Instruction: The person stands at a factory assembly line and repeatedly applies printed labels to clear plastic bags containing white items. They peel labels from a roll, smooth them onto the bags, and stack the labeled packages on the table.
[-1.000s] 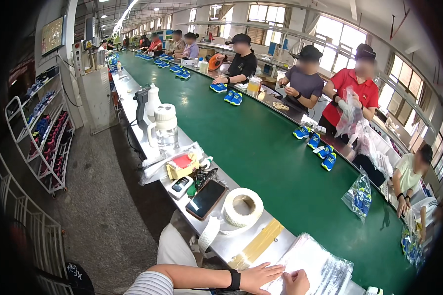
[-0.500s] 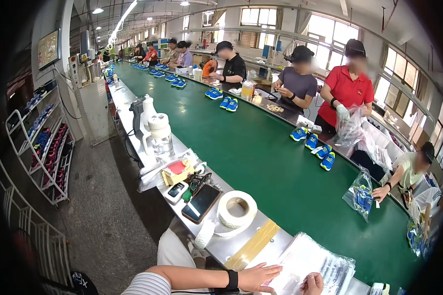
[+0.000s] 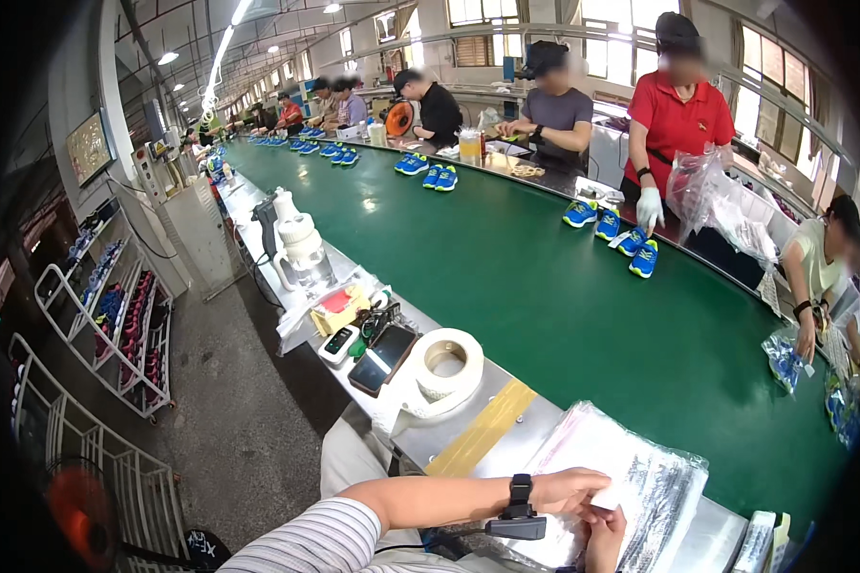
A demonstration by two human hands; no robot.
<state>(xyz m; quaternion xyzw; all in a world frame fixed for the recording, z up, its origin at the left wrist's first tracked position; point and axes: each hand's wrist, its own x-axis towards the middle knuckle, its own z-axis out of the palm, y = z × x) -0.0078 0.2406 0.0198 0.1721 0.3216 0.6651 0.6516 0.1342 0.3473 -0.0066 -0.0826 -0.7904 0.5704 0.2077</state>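
Over a stack of clear plastic bags (image 3: 661, 477), my two hands meet close together. My left hand (image 3: 562, 489), with a black wristband, has its fingers bent around a small white label (image 3: 607, 498). From below, my right hand (image 3: 602, 537) reaches up with its fingers closed at the label's lower edge. Part of the right fingers is hidden behind the left hand. Left of the bags, a large roll of white labels (image 3: 461, 392) lies on the metal ledge, with a loose strip trailing from it.
Beside the roll lie a phone (image 3: 384, 359), a small white device (image 3: 338, 344) and a yellow box (image 3: 342, 310). A clear jug (image 3: 306, 258) stands farther along. Across the green conveyor belt (image 3: 449, 267), several people work near blue shoes (image 3: 644, 258). Racks of shoes (image 3: 124, 325) stand left.
My left hand has lifted from lying flat on the bags and come to my right hand, with a white label now between them. The bagged shoes across the belt have moved farther right.
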